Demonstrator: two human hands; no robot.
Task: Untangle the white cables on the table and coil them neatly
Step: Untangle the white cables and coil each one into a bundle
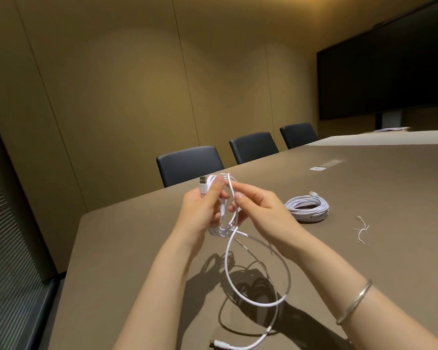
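Observation:
My left hand (201, 210) grips a small bundle of white cable loops above the table, with the cable's USB plug (203, 185) sticking up past my thumb. My right hand (256, 208) pinches a strand of the same white cable (228, 271) just beside it. The loose rest of this cable hangs down in wide loops, and its far end (219, 344) lies on the table near the bottom edge. A second white cable (307, 207) lies as a neat round coil on the table, to the right of my hands.
The brown table (379, 190) stretches away to the right, its left edge close to my left arm. White twist ties (361, 229) lie right of the coil. A socket panel (326, 164) sits farther back. Three dark chairs (190, 164) line the far side. A large dark screen (384, 72) hangs at right.

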